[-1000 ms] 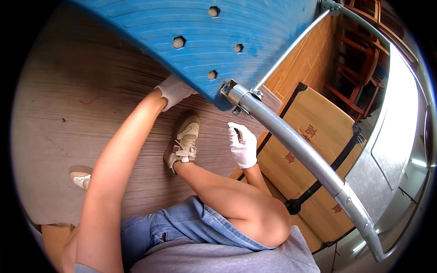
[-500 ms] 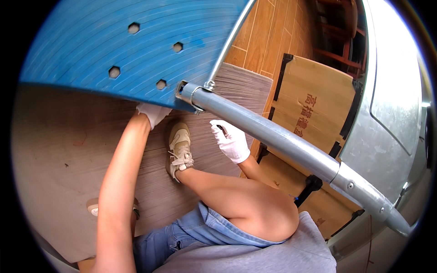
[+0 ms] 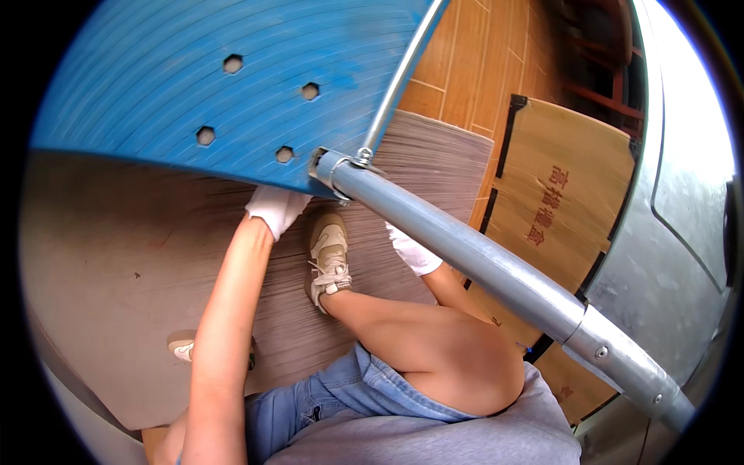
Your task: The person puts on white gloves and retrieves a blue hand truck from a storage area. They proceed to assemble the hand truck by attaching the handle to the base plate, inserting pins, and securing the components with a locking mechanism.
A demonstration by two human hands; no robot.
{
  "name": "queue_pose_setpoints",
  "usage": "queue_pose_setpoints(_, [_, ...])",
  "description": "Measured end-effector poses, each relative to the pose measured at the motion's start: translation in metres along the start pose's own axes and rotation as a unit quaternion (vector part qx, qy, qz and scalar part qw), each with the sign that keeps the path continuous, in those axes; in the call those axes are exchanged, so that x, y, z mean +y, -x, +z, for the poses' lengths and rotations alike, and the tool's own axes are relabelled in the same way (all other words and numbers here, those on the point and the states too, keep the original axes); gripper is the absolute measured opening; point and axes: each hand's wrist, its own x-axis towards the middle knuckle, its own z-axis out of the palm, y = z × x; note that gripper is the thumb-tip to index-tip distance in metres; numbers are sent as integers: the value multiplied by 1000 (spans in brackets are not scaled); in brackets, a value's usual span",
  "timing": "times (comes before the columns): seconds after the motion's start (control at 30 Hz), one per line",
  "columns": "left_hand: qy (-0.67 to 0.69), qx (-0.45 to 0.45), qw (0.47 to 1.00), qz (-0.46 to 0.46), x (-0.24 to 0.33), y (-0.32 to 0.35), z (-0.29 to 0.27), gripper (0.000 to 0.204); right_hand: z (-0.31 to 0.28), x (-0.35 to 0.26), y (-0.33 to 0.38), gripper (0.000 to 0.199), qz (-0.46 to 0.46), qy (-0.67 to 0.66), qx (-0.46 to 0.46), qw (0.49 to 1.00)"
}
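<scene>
A blue ribbed panel (image 3: pixel 170 93) with hexagonal holes fills the upper left. My left hand (image 3: pixel 277 209), in a white glove, reaches beneath its lower edge, which hides the fingers. A thick grey metal tube (image 3: pixel 465 244) meets the panel's corner at a bracket (image 3: pixel 335 172) and slants down to the right. Close to that corner, a thinner metal rod (image 3: pixel 399 77) joins the tube at a bolt (image 3: pixel 363 156). My right hand (image 3: pixel 415 252), also gloved in white, is behind the tube, with its fingers mostly covered; I cannot see whether it holds anything.
Cardboard boxes (image 3: pixel 566 170) with black edging lie on the right beside a grey metallic surface (image 3: pixel 694 209). My shoe (image 3: pixel 329 260) rests on a grey-brown striped mat (image 3: pixel 418 151). Orange-brown wood-look floor (image 3: pixel 473 70) shows beyond it.
The view has shifted, so most things sit slightly further right and lower. My right hand, whose curled fingers showed with something dark at them, has moved up behind the tube.
</scene>
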Motion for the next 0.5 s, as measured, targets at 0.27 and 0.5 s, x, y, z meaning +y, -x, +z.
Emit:
queue_pose_setpoints(0.27, [708, -28, 700, -92, -12, -1, 25, 18, -7, 55, -8, 16, -67, 90, 13, 994])
queue_pose_setpoints(0.5, [703, 125, 666, -217, -7, 3, 1, 22, -96, -18, -26, 16, -182, -6, 174, 968])
